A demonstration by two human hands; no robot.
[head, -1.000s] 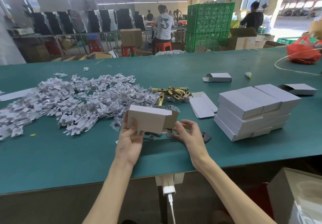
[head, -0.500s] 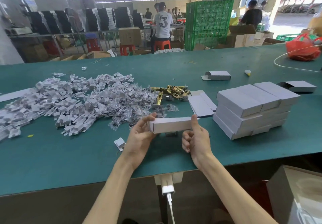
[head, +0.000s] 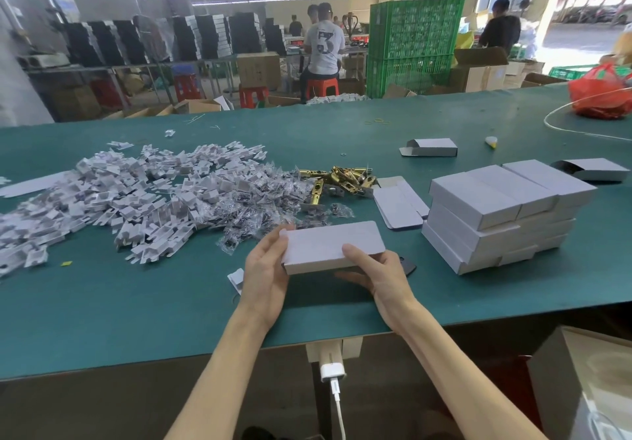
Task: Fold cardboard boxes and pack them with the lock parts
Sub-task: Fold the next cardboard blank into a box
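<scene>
Both hands clamp one folded box (head: 333, 244), the left hand (head: 265, 277) round its left end, the right hand (head: 379, 275) at its right end, thumb on top, over the desk (head: 136, 320) near the front edge. Box closed, contents hidden. Right of the hands stands a stack of boxes (head: 496, 214); beyond lie brass lock parts (head: 345, 176); bare desk left
</scene>
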